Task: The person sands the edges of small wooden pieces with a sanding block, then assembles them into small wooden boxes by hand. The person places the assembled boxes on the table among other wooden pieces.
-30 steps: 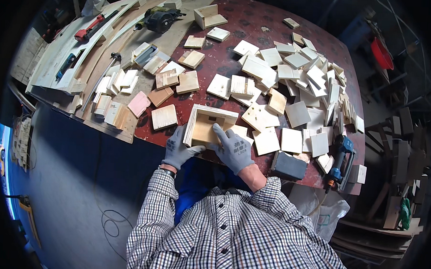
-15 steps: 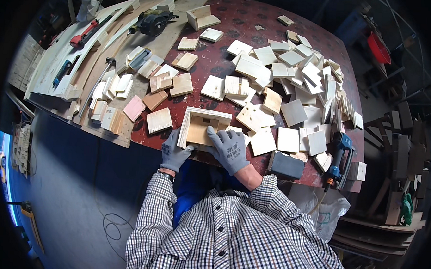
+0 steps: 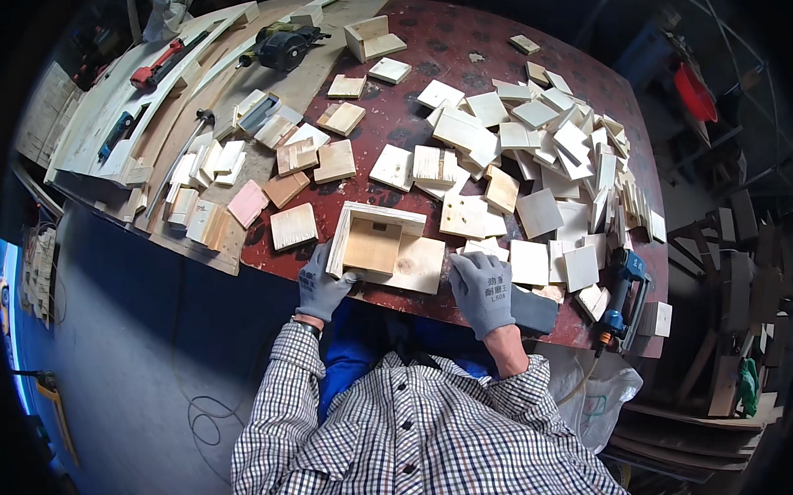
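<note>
At the near table edge my left hand (image 3: pixel 321 284) grips the left side of a wooden corner frame (image 3: pixel 385 213), its thumb by the lower edge. Two pale boards form the frame's back and left side. Inside that corner sits a tan wooden block (image 3: pixel 372 248). A square pale board (image 3: pixel 419 268) lies against the block's right side. To the right of that board is my right hand (image 3: pixel 483 293), apart from the frame, with its fingers curled together. Whatever those fingers hold, if anything, is hidden. Both hands wear grey gloves.
Many loose wooden squares (image 3: pixel 539 214) are heaped on the red table (image 3: pixel 441 37). A dark grey block (image 3: pixel 533 313) and a blue nail gun (image 3: pixel 625 288) stand at the right. Leftward lie a hammer (image 3: pixel 203 117), a circular saw (image 3: pixel 283 48) and stacked wood pieces.
My right hand has let go of the block in the frame and moved right, its fingers now curled. The square board beside the block has come into sight. My left hand keeps its hold.
</note>
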Demonstrator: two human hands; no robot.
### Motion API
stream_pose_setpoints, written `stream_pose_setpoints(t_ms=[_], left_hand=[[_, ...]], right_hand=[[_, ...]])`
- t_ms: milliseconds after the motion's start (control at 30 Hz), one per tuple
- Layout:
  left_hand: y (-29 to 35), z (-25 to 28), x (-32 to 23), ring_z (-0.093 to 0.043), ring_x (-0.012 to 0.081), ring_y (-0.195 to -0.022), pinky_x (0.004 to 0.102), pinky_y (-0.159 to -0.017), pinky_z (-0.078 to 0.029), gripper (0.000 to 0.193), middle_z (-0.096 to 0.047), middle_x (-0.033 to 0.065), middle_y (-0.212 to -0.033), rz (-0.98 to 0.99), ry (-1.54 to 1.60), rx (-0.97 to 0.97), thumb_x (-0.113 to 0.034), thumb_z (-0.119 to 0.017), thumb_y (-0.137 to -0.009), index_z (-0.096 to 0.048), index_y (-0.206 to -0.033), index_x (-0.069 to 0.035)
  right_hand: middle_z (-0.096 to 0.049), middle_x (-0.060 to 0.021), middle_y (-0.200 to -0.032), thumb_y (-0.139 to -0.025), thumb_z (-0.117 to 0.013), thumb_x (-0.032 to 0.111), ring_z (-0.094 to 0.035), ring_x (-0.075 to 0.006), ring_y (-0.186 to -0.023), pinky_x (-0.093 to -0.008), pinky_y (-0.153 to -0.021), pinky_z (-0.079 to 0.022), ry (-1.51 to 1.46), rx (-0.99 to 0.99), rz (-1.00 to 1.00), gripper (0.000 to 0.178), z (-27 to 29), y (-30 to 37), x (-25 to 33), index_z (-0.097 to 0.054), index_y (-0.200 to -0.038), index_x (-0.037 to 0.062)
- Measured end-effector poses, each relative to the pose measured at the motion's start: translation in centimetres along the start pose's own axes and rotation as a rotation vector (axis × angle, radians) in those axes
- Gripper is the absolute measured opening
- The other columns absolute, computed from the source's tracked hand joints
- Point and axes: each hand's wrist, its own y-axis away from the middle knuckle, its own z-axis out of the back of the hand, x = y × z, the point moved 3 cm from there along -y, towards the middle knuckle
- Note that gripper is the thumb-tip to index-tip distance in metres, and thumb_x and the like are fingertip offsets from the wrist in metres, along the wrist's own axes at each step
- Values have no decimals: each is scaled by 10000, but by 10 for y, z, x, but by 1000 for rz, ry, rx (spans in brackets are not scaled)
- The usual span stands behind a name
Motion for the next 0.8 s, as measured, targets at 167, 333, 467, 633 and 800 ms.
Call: stream_pose_setpoints(t_ms=[167,333,467,633,800], left_hand=[[-3,3,-5,-708,409,-956,470,-781,-599,699,-664,167,-1085,-7,31,-30,-439,-849,-845,-593,-1360,-41],[-2,2,-2,-712,397,-1002,472,-819,-607,749,-666,150,-1172,76,111,1,-320,-861,-782,-577,-1437,-93],[1,-6,-1,-709,397,-1040,477,-854,-601,734,-670,153,-1201,113,46,3,-324,-856,-795,-578,-1434,-95],[2,4,-5,-709,401,-1027,477,-853,-599,719,-670,146,-1207,118,39,7,-314,-861,-801,-581,-1435,-122],[3,6,-6,-712,398,-1012,474,-841,-601,731,-670,142,-1195,135,13,7,-368,-844,-819,-560,-1456,-148]], right_hand=[[-679,-78,-1268,-886,-785,285,-674,-319,-1100,-482,-922,-505,85,-48,41,518,-3,-113,-19,-615,-1361,170],[-513,-126,-1562,-902,-769,374,-603,-384,-1309,-505,-1053,-524,254,463,-28,675,-54,-186,-58,-531,-1516,227],[-647,-127,-1373,-975,-694,316,-667,-374,-1210,-508,-1004,-534,283,351,21,493,-72,-192,-81,-590,-1440,186],[-626,-137,-1356,-920,-734,426,-667,-370,-1198,-512,-982,-536,262,325,12,603,-76,-192,-80,-576,-1437,161],[-590,-163,-1388,-854,-773,376,-655,-401,-1208,-521,-983,-550,213,364,-188,624,-65,-200,-54,-608,-1407,140]])
